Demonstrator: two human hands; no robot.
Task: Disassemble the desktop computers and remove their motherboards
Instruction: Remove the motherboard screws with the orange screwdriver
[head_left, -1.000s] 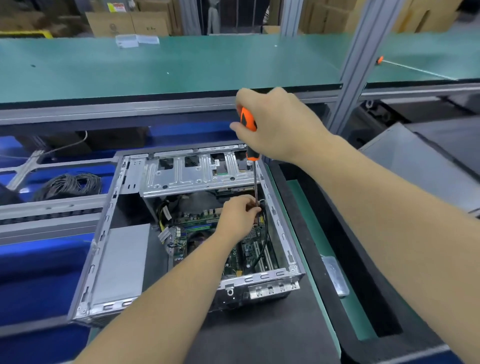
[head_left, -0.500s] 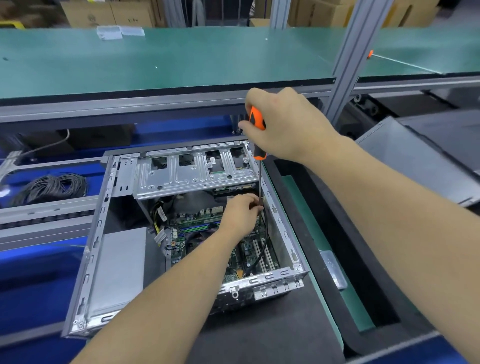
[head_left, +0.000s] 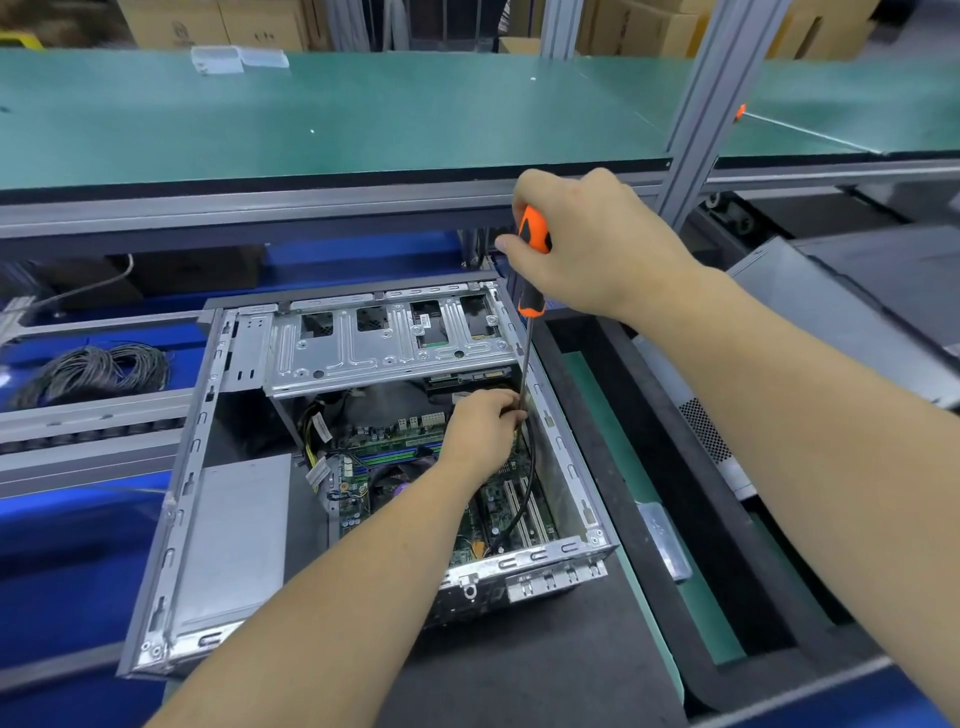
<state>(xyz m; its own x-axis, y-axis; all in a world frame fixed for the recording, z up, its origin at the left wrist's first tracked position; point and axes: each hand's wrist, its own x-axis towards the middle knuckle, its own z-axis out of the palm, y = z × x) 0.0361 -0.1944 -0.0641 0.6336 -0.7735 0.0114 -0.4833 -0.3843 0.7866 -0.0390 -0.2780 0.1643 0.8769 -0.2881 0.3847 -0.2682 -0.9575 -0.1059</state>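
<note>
An open grey desktop case lies on a dark mat, its green motherboard showing at the bottom. My right hand grips the orange-and-black handle of a long screwdriver above the case's right wall. The steel shaft runs straight down into the case. My left hand reaches inside and pinches the lower shaft near the tip, over the board. The tip itself is hidden behind my fingers. A metal drive cage spans the far end of the case.
A black cable loops across the board's slots. A silver power supply fills the case's left side. A coil of wire lies at far left. Another grey case panel sits to the right, a green shelf overhead.
Both hands keep their grip on the screwdriver in the same spot in the case; only the camera view shifts slightly.
</note>
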